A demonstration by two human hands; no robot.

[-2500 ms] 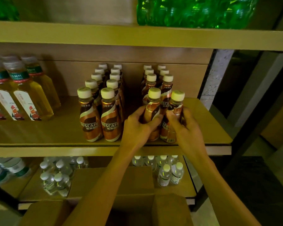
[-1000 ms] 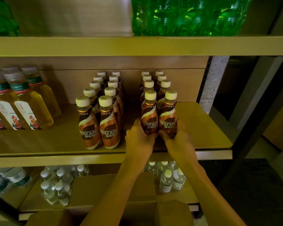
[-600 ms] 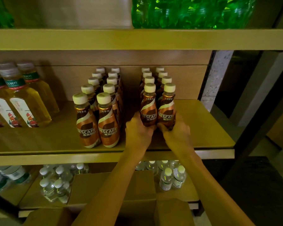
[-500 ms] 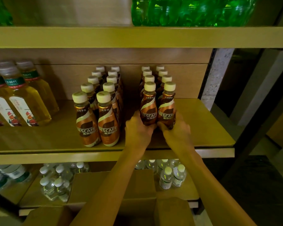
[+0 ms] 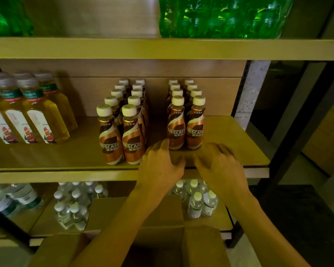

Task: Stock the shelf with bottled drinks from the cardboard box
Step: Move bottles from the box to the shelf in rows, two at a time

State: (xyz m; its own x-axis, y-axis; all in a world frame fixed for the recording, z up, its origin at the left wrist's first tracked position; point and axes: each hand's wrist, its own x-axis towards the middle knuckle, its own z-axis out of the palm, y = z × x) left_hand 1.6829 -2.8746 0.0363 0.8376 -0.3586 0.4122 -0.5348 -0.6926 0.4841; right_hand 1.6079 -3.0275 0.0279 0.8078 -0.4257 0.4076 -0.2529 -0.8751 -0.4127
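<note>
Two double rows of brown coffee bottles with cream caps stand on the middle shelf [image 5: 239, 151]. The front pair of the right rows [image 5: 185, 128] stands upright a little back from the shelf edge. My left hand [image 5: 160, 166] hovers just in front of that pair, fingers loosely spread, its fingertips close to the left bottle's base. My right hand [image 5: 220, 164] is to the right of it, palm down, holding nothing. The left rows' front pair [image 5: 121, 139] stands closer to the edge. The open cardboard box [image 5: 162, 237] is below my arms; its inside is hidden.
Yellow drink bottles [image 5: 33, 116] stand at the left of the same shelf. Green bottle packs [image 5: 220, 16] fill the top shelf. Small clear water bottles [image 5: 199, 203] sit on the lower shelf. A dark metal upright [image 5: 305, 132] runs down the right side.
Both hands have let go of the two front coffee bottles in the right rows and drawn back toward the shelf edge. Those bottles now stand free on the shelf.
</note>
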